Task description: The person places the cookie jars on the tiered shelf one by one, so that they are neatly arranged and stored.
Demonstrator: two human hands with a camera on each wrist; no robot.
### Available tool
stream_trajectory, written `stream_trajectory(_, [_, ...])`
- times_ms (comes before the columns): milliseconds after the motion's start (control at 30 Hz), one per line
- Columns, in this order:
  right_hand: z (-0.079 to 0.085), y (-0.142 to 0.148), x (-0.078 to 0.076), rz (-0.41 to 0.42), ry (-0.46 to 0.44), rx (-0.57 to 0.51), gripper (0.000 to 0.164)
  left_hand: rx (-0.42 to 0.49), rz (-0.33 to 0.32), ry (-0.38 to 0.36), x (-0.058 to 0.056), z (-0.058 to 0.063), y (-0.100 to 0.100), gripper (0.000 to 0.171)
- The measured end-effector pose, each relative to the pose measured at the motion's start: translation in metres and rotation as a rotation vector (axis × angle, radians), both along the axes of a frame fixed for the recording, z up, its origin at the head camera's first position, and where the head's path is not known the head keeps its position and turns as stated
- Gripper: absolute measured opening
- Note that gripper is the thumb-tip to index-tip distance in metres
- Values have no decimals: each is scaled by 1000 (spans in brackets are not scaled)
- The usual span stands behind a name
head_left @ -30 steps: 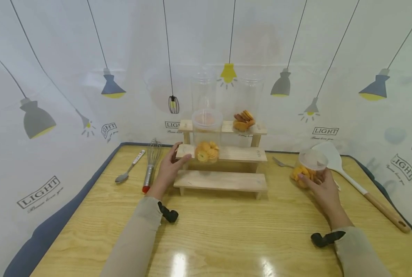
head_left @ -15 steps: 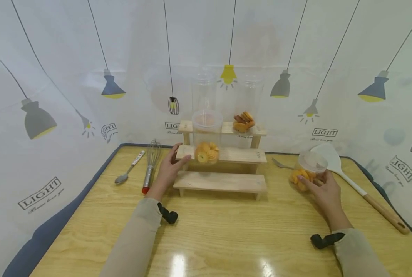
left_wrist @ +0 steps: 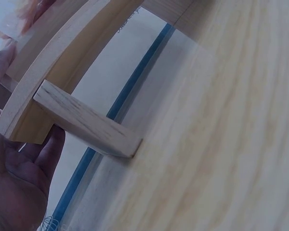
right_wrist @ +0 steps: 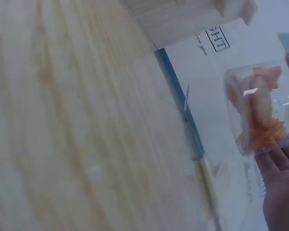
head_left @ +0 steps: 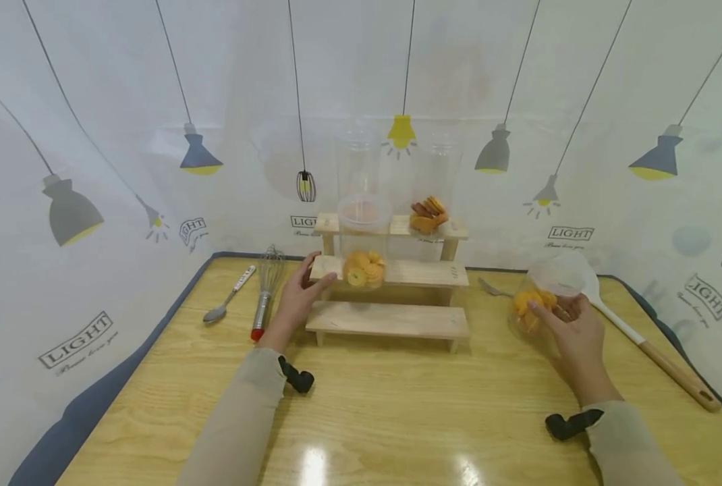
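My right hand (head_left: 581, 341) holds a clear lidded jar (head_left: 526, 320) with orange snack pieces, at the right side of the table. The right wrist view shows this jar (right_wrist: 236, 113) raised above the tabletop, fingers under and around it. At the left end of the middle step of a three-step wooden stand (head_left: 388, 318), my left hand (head_left: 295, 300) grips the board. Its thumb lies in front, with fingers behind and below, as the left wrist view shows. A clear jar with round yellow biscuits (head_left: 364, 270) stands on the middle step, close to the left thumb.
On the top step stand two tall clear jars, the right one with brown and orange biscuits (head_left: 428, 214). A whisk (head_left: 264, 297) and a spoon (head_left: 224, 302) lie left of the stand. At right lie a fork (head_left: 493, 288) and a white spatula (head_left: 619, 319) with a wooden handle.
The right hand has shifted slightly right and lifted the jar of orange snacks, which now tilts a little. The left hand stays on the stand.
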State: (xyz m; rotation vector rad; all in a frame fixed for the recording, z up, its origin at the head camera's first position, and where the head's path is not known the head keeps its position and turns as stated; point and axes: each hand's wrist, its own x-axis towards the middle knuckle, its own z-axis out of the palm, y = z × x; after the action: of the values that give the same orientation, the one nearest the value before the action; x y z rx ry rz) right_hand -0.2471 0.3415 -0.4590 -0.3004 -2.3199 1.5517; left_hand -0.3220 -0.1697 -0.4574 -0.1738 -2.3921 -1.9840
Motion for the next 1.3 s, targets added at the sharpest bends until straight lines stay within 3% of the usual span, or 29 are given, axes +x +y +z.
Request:
stream_trajectory(133, [17,-8,-1,30,39,-40,61,7,-3,-7,-2,-1,0,80])
stream_trajectory(367, [46,-38,-5,132,209,-163,49,-3,-1,22,1,0,1,78])
stream_trajectory(633, [70,-71,-8,205,237,-32,52,-3,7,28,3,1,2,78])
stream_trajectory(1000, [83,-103,-18,297,284,3,59,-14,4,31,4,3,2,80])
stream_trajectory(1300, [78,-125,-22,357,309,38,69,-9,-3,39,3,1,1,79])
